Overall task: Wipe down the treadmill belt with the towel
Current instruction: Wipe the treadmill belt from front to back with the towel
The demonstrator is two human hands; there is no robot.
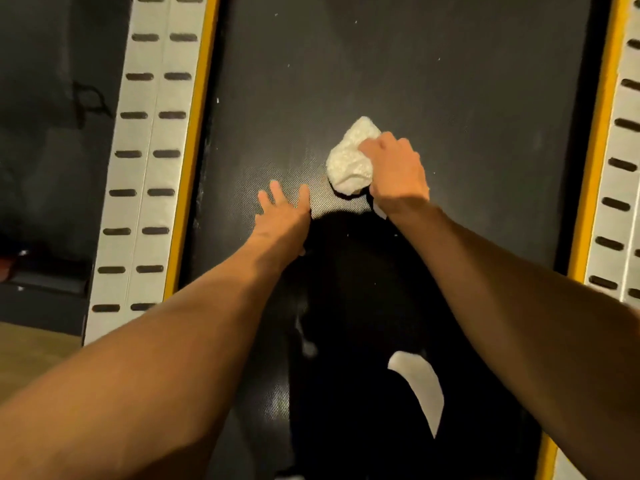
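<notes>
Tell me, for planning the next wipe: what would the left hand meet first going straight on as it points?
The left hand would probably meet only bare belt, as far as the picture shows; the towel lies to its right.

The treadmill belt (pixel 381 64) under me is charcoal black, with a fine woven dot pattern and scattered white specks. My towel (pixel 348 161) is white. Each side rail (pixel 152 95) is pale grey with two columns of dark oval slots, edged by a yellow strip (pixel 194 150). The floor (pixel 31 358) looks tan, perhaps wood.
</notes>
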